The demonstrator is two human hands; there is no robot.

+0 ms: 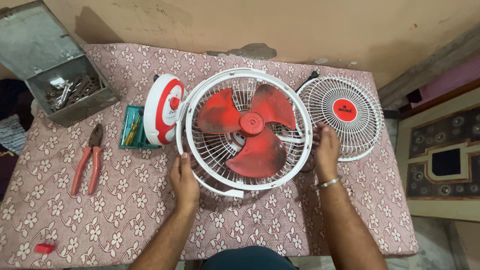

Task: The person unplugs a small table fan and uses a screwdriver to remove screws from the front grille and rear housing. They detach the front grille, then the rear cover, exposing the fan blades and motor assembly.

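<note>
Our two bare hands steady a round white table fan with three dusty red blades [248,131] lying face-up on the flower-patterned counter [125,210].

Our left hand [184,179] presses its white rim; our right hand [326,149] rests fingers spread on the opposite edge. The fan's axle points up; its red-and-white base [164,109] extends left. The detached white wire front grille [345,116] lies just beside the fan and could get knocked, we judge.
</note>
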